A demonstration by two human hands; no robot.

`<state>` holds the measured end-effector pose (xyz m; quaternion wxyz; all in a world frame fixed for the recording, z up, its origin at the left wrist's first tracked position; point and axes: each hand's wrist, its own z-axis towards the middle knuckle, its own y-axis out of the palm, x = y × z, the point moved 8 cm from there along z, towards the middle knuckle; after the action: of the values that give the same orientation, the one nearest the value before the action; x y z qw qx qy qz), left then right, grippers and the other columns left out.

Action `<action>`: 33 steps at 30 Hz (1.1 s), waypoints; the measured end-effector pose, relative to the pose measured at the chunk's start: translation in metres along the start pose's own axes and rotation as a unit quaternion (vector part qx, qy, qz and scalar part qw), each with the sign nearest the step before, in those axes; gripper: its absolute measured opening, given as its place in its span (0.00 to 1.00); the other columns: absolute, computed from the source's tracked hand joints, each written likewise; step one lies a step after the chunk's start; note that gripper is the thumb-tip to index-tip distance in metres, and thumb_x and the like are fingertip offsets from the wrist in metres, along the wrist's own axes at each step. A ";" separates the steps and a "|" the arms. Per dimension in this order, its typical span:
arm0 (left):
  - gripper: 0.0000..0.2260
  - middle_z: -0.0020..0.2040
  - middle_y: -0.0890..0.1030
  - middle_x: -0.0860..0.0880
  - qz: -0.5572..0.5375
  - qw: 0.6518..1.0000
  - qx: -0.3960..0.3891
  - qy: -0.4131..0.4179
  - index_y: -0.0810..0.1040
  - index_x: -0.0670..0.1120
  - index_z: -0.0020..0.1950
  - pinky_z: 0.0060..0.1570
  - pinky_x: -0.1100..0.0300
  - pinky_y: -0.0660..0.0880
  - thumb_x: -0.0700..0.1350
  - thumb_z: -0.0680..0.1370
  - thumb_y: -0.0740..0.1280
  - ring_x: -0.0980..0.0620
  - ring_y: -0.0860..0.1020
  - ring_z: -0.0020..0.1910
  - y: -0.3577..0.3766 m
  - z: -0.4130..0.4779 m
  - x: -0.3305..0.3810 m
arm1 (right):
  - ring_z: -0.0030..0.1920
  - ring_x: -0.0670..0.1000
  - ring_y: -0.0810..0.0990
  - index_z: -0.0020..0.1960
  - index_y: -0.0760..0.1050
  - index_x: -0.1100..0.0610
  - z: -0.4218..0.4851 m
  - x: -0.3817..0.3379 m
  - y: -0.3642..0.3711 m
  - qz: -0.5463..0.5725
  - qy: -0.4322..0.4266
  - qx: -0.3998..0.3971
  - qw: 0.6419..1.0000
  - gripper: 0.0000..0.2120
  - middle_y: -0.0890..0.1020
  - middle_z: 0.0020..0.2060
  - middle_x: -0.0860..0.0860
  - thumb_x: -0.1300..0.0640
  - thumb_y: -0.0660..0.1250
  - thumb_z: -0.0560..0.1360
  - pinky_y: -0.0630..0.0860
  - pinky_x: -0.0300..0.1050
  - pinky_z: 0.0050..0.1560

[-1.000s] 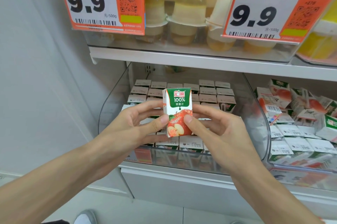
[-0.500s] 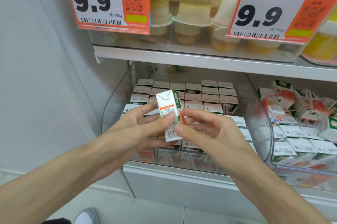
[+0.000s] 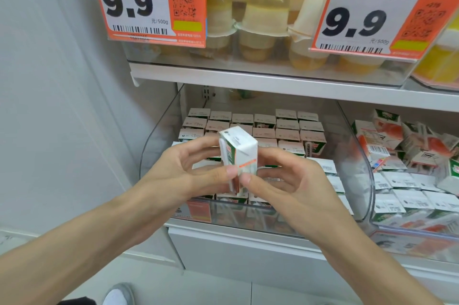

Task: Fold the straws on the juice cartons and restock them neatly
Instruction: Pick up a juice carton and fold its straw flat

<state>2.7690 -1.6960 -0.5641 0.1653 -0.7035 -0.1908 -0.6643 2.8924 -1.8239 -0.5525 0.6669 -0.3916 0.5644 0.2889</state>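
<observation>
Now my left grip (image 3: 188, 173) and right grip (image 3: 293, 188) both pinch the juice carton (image 3: 244, 153), straw (image 3: 223, 153) facing me. Next, I'd fold it flat.

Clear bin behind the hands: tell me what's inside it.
Neat rows of juice cartons fill the clear bin. The left hand, right hand and the carton they hold cover the middle rows.
</observation>
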 end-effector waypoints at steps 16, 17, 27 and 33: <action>0.23 0.71 0.81 0.55 0.023 0.999 -0.018 0.026 0.82 0.59 0.69 0.70 0.48 0.76 0.47 0.75 0.78 0.50 0.80 0.71 0.000 -0.001 0.007 | 0.50 0.47 0.88 0.56 0.88 0.39 0.002 0.004 -0.002 0.040 0.012 0.031 0.999 0.22 0.90 0.50 0.45 0.67 0.72 0.80 0.83 0.38 0.57; 0.24 0.71 0.81 0.55 0.026 0.999 -0.012 0.022 0.82 0.59 0.70 0.70 0.48 0.75 0.47 0.74 0.78 0.50 0.81 0.69 -0.002 0.000 0.007 | 0.50 0.47 0.89 0.56 0.88 0.39 0.003 0.007 -0.001 0.047 0.031 0.026 0.998 0.22 0.90 0.49 0.46 0.66 0.69 0.81 0.83 0.39 0.56; 0.31 0.74 0.78 0.59 0.023 0.998 -0.054 0.024 0.78 0.61 0.72 0.62 0.60 0.80 0.40 0.72 0.79 0.51 0.81 0.70 0.005 0.000 0.007 | 0.39 0.60 0.89 0.58 0.84 0.40 0.004 0.012 0.003 0.107 0.129 -0.003 0.986 0.20 0.89 0.42 0.60 0.30 0.70 0.73 0.81 0.41 0.34; 0.40 0.75 0.75 0.66 0.025 0.995 -0.093 0.034 0.75 0.64 0.75 0.62 0.68 0.77 0.35 0.70 0.83 0.62 0.74 0.74 0.013 0.000 0.011 | 0.39 0.56 0.87 0.60 0.84 0.43 0.006 0.014 0.001 0.158 0.150 -0.008 0.976 0.23 0.89 0.44 0.62 0.38 0.79 0.67 0.82 0.42 0.39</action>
<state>2.7761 -1.7064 -0.5531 0.1223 -0.6977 -0.1045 -0.6981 2.8970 -1.8189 -0.5658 0.5176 -0.3419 0.7100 0.3333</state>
